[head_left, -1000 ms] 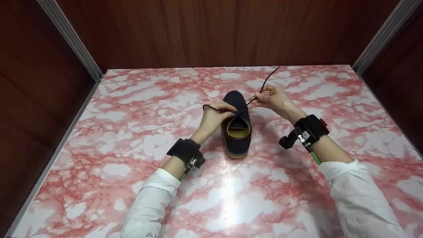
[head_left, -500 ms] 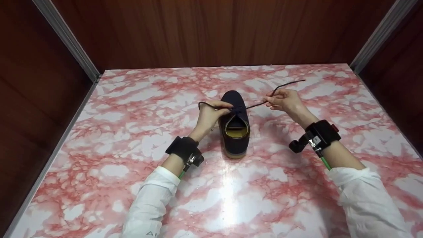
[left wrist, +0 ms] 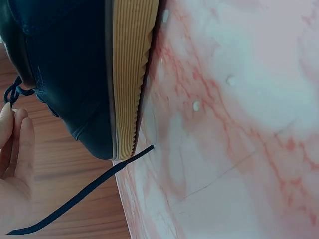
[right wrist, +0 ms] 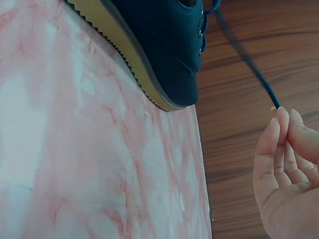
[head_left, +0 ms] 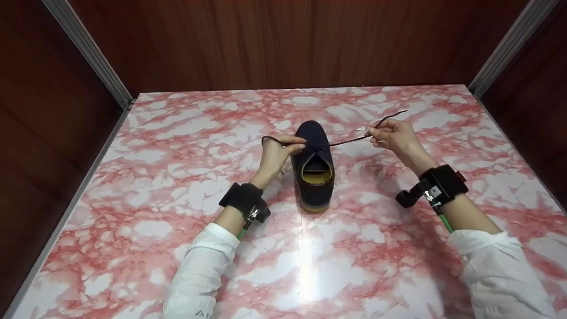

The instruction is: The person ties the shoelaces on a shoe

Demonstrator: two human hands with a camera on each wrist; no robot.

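Note:
A dark navy shoe [head_left: 311,132] with a tan ridged sole [left wrist: 133,59] stands upright on the table, toe pointing away from me. My left hand [head_left: 277,155] pinches a lace at the shoe's left side, close over the eyelets; in the left wrist view a small loop [left wrist: 14,92] shows at its fingertips. That side's loose lace end [left wrist: 79,196] hangs down beside the sole. Off to the shoe's right, my right hand [head_left: 401,139] pinches the other end of the dark shoelace [head_left: 347,141] between thumb and fingers. This stretch runs nearly straight to the shoe, its tip sticking out past the hand.
The table [head_left: 146,221] has a red and white marbled top. Brown wood-grain panels [head_left: 283,44] stand at the back and both sides, with metal corner posts [head_left: 88,53]. A black wrist camera strap [head_left: 242,197] sits on each forearm.
My right hand has moved right and a little toward me, drawing the lace out longer and straighter. My left hand has shifted slightly left. The shoe stays nearly in place.

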